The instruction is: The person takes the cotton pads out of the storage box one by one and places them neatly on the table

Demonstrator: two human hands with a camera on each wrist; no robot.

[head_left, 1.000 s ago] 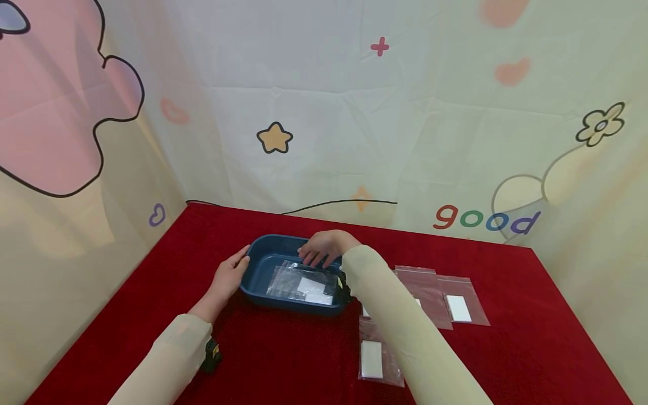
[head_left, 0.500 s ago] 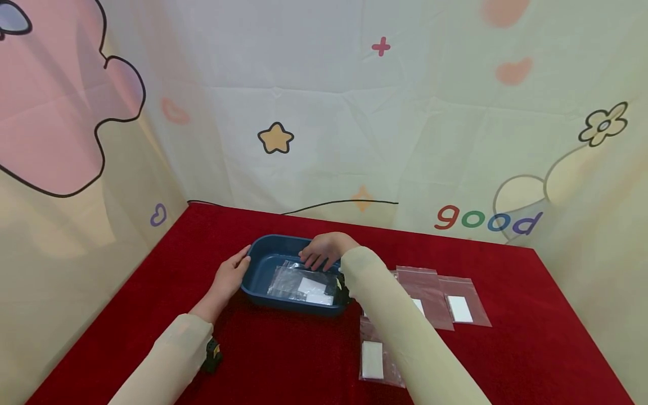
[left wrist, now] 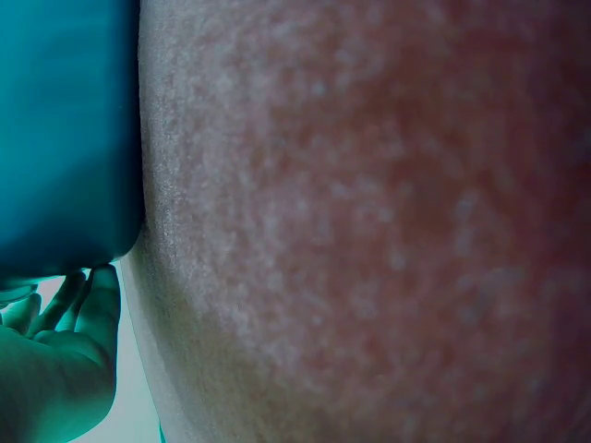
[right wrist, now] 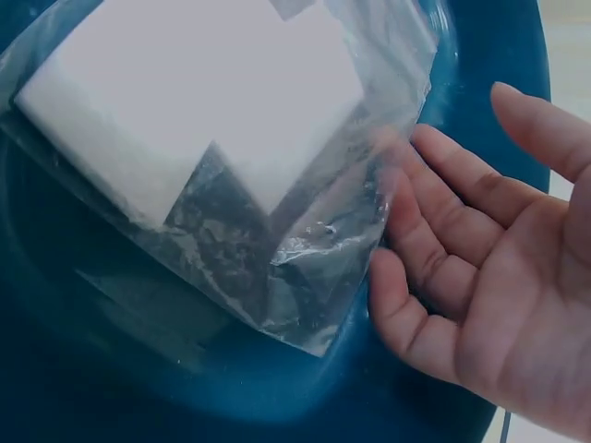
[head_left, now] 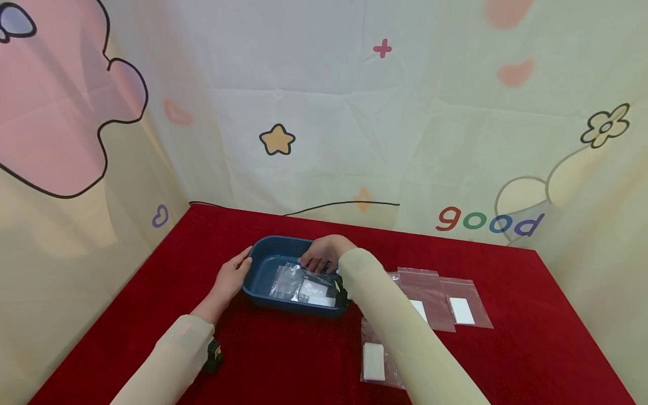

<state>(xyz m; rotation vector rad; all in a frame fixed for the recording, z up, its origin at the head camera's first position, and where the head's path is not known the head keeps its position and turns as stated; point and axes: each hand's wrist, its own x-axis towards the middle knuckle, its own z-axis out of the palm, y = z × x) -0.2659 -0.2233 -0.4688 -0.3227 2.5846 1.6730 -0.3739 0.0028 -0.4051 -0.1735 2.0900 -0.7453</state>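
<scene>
A blue plastic basin [head_left: 262,273] stands on the red cloth, with clear zip bags [head_left: 287,283] holding white cards piled inside it. At its left end my left hand [head_left: 230,279] grips the rim; the left wrist view shows those fingers [left wrist: 97,309] against the outer wall. My right hand [head_left: 325,251] reaches over the far right side into the basin. In the right wrist view, its fingertips [right wrist: 399,198] meet the edge of a clear bag [right wrist: 319,249], and the thumb stands well apart from them.
Right of the basin, more zip bags with white cards lie on the red cloth [head_left: 283,360]: one at the far right [head_left: 460,311], one beside it [head_left: 430,287], one nearer the front [head_left: 373,361]. A printed curtain [head_left: 324,157] hangs behind the table.
My right hand has lowered slightly into the basin, and the bags there have shifted, their top film lifting and catching light. The left hand keeps its place on the rim.
</scene>
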